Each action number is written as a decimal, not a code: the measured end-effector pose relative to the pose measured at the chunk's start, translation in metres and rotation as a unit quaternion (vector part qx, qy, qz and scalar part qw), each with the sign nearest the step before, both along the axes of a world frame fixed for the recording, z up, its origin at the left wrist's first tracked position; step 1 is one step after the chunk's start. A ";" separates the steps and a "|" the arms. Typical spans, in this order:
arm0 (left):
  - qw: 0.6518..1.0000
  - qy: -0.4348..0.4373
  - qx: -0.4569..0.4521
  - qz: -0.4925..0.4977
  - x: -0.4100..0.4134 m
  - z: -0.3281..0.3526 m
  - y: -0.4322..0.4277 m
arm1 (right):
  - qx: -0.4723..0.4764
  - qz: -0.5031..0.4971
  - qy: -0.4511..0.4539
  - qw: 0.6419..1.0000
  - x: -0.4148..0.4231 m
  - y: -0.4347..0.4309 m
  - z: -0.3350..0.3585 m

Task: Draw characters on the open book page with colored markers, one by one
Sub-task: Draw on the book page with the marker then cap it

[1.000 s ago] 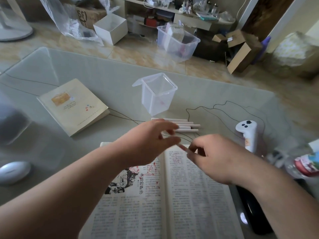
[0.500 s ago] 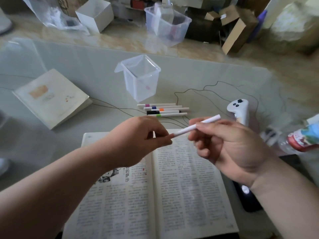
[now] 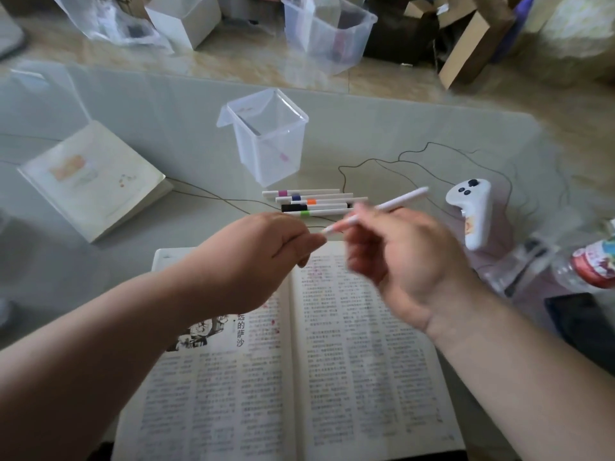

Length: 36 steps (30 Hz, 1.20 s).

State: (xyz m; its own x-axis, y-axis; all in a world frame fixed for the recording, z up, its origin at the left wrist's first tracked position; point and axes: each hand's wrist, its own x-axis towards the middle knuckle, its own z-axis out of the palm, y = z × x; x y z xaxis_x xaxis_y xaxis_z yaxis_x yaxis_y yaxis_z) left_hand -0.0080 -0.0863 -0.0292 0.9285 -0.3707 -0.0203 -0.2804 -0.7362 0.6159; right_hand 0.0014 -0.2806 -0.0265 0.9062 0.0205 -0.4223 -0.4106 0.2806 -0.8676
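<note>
table (image 3: 149,104): book (image 3: 332,377), 5 markers (image 3: 316,202), cup (image 3: 269,141) | floor (image 3: 233,64): boxes (image 3: 466,51) | left hand (image 3: 266,254) pinches marker (image 3: 404,198) end, right hand (image 3: 399,257) grips it

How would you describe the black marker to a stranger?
Find the clear box on the table. In front of it lie five markers in a row; the black marker is fourth from the box. Its black part is long, while its neighbours carry short orange and green bands.
</note>
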 end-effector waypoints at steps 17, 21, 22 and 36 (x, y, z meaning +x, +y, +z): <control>0.960 0.091 0.227 -0.135 -0.011 -0.033 -0.003 | -0.376 0.105 -0.103 0.915 0.010 -0.023 -0.052; 0.960 0.109 0.233 -0.113 -0.013 -0.036 -0.007 | -0.397 0.123 -0.113 0.902 0.008 -0.020 -0.054; 0.960 0.110 0.233 -0.107 -0.013 -0.036 -0.008 | -0.399 0.123 -0.112 0.902 0.008 -0.019 -0.055; 0.958 0.128 0.238 -0.092 -0.009 -0.038 -0.006 | -0.413 0.138 -0.113 0.893 0.009 -0.021 -0.059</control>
State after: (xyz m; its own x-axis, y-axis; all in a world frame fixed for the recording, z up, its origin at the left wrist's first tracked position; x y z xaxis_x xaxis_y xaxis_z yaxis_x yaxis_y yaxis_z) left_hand -0.0175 -0.0923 -0.0671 0.7899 -0.4199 -0.4470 -0.3170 -0.9034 0.2886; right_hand 0.0109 -0.3019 -0.0852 0.9790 0.0225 -0.2026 -0.1525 -0.5787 -0.8011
